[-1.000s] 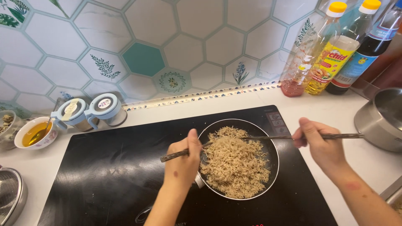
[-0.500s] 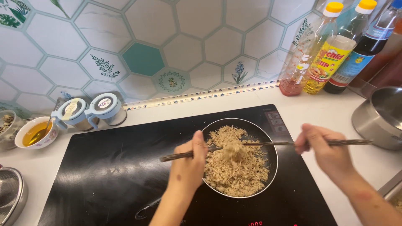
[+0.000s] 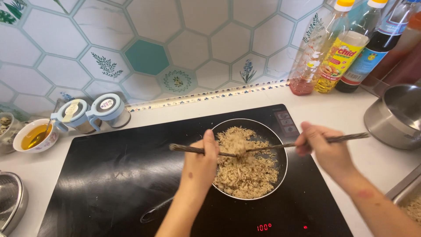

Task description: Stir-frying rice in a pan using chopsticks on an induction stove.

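Fingers of the left hand (image 3: 199,160) clench 1 chopstick (image 3: 193,150); its tip digs into the shredded food (image 3: 245,164) in the black pan (image 3: 280,149) on the cooktop (image 3: 109,175). Right hand (image 3: 322,147) grips the other stick (image 3: 342,138). Keeping both tips low should loosen clumps evenly.

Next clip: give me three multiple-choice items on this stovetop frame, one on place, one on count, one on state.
1. Where does the frying pan sit?
A. black cooktop
B. sink
C. wooden board

2. How many capped bottles stand at the tiled wall's right end?
A. one
B. three
C. six

3. What does each hand hold?
A. nothing
B. a spoon
C. a chopstick

A: the pan rests on the black cooktop.
B: three capped bottles show.
C: left hand and right hand each grip a chopstick over the shredded food.
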